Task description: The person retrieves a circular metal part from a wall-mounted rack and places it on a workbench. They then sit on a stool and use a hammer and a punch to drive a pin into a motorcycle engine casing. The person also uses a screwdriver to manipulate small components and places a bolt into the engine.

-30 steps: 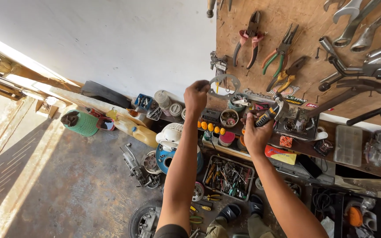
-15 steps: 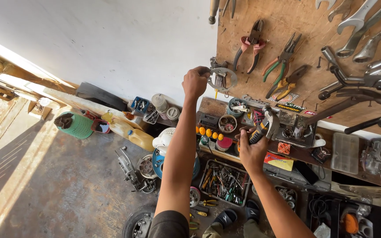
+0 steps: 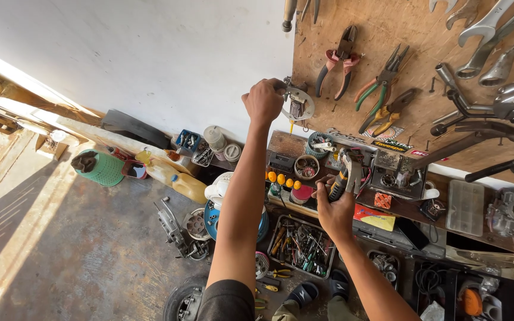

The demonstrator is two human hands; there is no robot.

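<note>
My left hand (image 3: 263, 100) is raised to the lower left corner of a plywood tool board (image 3: 388, 24) and closed on a round metal part (image 3: 297, 104) that hangs there. Lower down, my right hand (image 3: 335, 209) grips a tool with a black and yellow handle (image 3: 341, 178) over a cluttered wooden shelf (image 3: 281, 142). Pliers with red handles (image 3: 338, 62) and green-handled pliers (image 3: 382, 83) hang just right of the metal part.
Spanners (image 3: 489, 35) hang at the board's upper right. A tray of small tools (image 3: 301, 246) sits below the shelf. On the concrete floor are a green basket (image 3: 99, 168), a yellow jug (image 3: 188, 187), engine parts (image 3: 176, 229) and a tyre (image 3: 179, 303). My sandalled feet (image 3: 301, 294) show at the bottom.
My left hand rose from the shelf to the board's lower corner and closed on the round metal part. My right hand sank a little with the tool in it.
</note>
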